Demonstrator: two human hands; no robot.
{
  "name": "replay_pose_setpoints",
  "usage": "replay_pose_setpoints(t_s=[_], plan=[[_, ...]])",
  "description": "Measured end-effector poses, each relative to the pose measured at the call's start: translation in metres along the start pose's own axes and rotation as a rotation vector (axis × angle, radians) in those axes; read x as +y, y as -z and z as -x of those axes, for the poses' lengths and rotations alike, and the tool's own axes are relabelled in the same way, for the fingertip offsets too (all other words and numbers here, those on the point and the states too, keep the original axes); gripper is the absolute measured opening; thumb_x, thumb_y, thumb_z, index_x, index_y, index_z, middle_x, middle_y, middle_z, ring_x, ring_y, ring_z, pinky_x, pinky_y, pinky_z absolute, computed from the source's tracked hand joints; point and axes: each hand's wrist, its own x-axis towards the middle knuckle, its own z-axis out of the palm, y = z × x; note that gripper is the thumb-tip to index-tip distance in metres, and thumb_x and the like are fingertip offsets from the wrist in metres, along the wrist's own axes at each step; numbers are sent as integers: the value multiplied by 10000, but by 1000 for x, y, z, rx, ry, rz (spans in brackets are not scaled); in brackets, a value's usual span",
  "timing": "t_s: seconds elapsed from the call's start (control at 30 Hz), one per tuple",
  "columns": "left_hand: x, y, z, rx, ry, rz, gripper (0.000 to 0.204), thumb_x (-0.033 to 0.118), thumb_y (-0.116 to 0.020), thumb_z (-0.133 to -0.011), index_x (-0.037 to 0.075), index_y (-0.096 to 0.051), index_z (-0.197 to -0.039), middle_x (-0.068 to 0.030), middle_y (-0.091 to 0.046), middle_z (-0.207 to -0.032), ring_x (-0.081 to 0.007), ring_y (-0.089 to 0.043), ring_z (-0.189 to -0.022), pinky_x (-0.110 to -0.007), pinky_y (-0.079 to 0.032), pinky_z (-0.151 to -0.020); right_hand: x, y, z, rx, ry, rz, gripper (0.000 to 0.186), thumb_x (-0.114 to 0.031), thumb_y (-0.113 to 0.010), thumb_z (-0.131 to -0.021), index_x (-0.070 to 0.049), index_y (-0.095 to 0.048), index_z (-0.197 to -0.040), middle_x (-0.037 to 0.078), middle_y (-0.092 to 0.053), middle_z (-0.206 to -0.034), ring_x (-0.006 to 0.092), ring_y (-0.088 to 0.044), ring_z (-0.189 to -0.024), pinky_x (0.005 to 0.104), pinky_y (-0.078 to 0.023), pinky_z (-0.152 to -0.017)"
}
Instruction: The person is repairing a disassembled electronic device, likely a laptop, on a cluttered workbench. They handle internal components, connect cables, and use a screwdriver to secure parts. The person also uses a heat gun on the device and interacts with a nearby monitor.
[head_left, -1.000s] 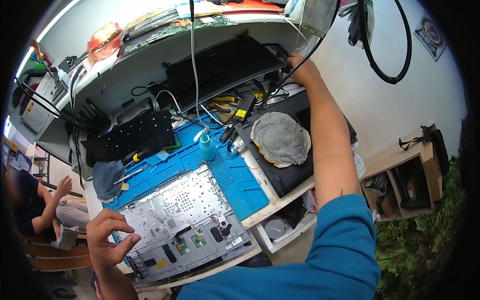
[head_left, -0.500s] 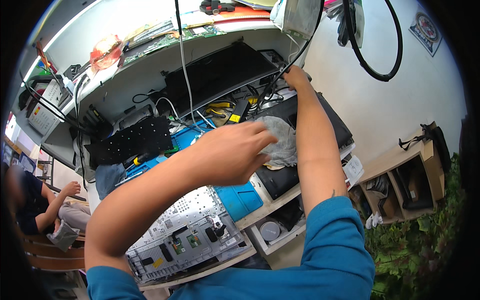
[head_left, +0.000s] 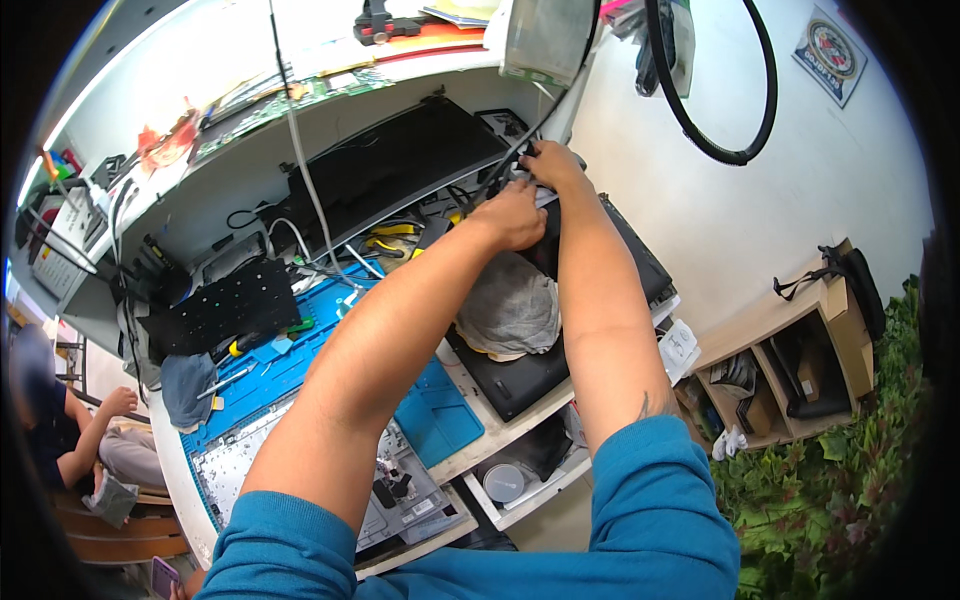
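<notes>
Reach appears current: left hand (head_left: 512, 216) and right hand (head_left: 554, 165) work beyond grey cloth (head_left: 510, 305), near black screen (head_left: 400, 165); fingers partly curled, hold indeterminable; next move needs secure grip.

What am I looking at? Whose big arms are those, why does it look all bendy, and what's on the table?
There's no robot here, just a person in blue sleeves using two bare hands. The camera sits on their head and looks down, so you see roughly what they see. Its very wide lens bends straight edges.

The left hand and right hand are close together at the back of the workbench, near a dark cable. I can't tell whether they are holding anything.

On the bench is a blue mat with a silver panel on it, partly hidden by the left arm. A grey cloth lies on a flat black case. A dark screen stands behind.
</notes>
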Motion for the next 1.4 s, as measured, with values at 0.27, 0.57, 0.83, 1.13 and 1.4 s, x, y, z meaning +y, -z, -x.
replay_pose_setpoints(t_s=[0.27, 0.57, 0.83, 1.13, 1.4], plan=[[-30, -41, -54, -35, -58, -137, 781, 466, -382, -1098, -105, -255, -1615, -366, -192, -1692, -488, -222, -1582, -471, -226, -1306, -2, 6, 8, 21, -41, -26, 446, -398, -783, -866, -37, -779, -1126, 240, -764, -1093, 423, -729, -1056, 470, -564, -950], [-60, -50, -80, -64, -72, -226, 705, 436, -367, -1105, -36, -273, -1621, -317, -244, -1691, -464, -241, -1573, -457, -276, -1293, -20, 6, 7, 61, 16, -13, 385, -337, -720, -954, -9, -749, -1153, 284, -738, -1136, 457, -698, -1120, 511, -548, -997], [-56, -39, -78, -100, -43, -207, 819, 533, -429, -1067, -2, -220, -1650, -314, -276, -1683, -407, -317, -1560, -450, -300, -1282, -25, -1, 8, 109, 99, -8, 332, -239, -648, -984, 54, -682, -1136, 343, -720, -1049, 515, -691, -1044, 552, -546, -945], [-27, -25, -52, -62, 10, -181, 852, 544, -468, -1047, -60, -259, -1610, -295, -337, -1661, -412, -367, -1534, -446, -330, -1265, -13, -2, 10, 115, 116, 3, 364, -252, -645, -983, 75, -657, -1142, 342, -727, -1031, 507, -703, -1035, 551, -547, -961], [-33, -23, -54, -55, -30, -277, 835, 557, -492, -1033, -37, -302, -1589, -294, -415, -1610, -430, -492, -1439, -479, -414, -1199, -21, -1, 16, 105, 79, -56, 340, -250, -674, -984, 55, -672, -1134, 332, -725, -1065, 502, -697, -1062, 548, -550, -954]])
